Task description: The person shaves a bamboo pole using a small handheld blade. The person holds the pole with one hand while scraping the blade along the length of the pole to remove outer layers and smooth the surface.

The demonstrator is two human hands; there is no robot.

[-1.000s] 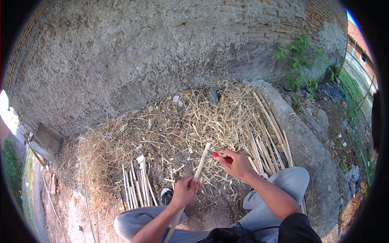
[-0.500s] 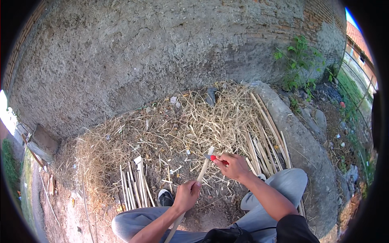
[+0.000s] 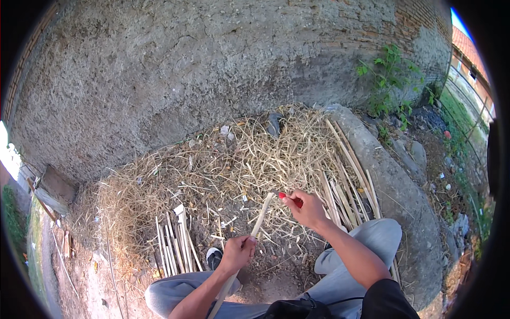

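My left hand [image 3: 237, 254] is closed round a pale bamboo strip [image 3: 261, 216], which slants up and away between my knees. Its lower part runs back under my left forearm. In my right hand [image 3: 308, 209] is a knife with a red handle [image 3: 291, 200], gripped by fingers and thumb. The short dark blade lies at the far tip of the strip; whether it touches there I cannot tell. Beyond both hands, shavings [image 3: 271, 165] and cut bits litter the ground.
Several strips lie in a bundle [image 3: 172, 244] by my left shoe [image 3: 214, 258], and more strips [image 3: 348, 196] lie at the right. A stone slab [image 3: 396, 212] borders the right side. Across the back rises a rough wall [image 3: 202, 69], with a green plant [image 3: 387, 80] against it.
The knife has moved up from just below the strip's far end to its tip. My left hand and the strip have shifted slightly left; my right hand has moved a little farther away.
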